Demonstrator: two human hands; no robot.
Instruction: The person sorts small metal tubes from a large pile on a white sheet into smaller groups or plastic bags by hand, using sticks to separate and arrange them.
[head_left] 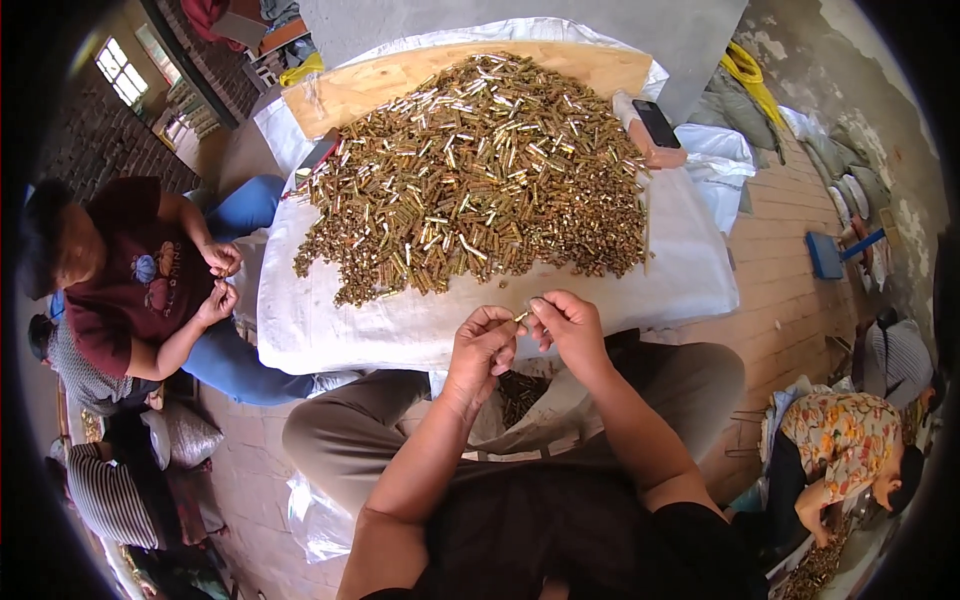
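Note:
Above the near edge of the white-covered table (310, 325), my left hand (484, 345) and my right hand (566, 328) meet with fingertips pinched. Between them is a small brass-coloured threaded-looking metal piece (521, 317), gripped by the left thumb and forefinger. The right thumb and forefinger close on its other end, largely covering it. Just beyond lies a wide heap of brass-coloured metal parts (470, 180): longer tube-like or bolt-like pieces at the top and middle, and smaller nut-like pieces (590, 225) at the right and front.
A wooden board (350, 85) backs the heap. A black phone (655, 125) rests on a brick-like block at the right. Between my knees, more metal pieces (522, 395) sit in a container. A co-worker (140, 270) sits at the left; another person (840, 440) bends over at the right.

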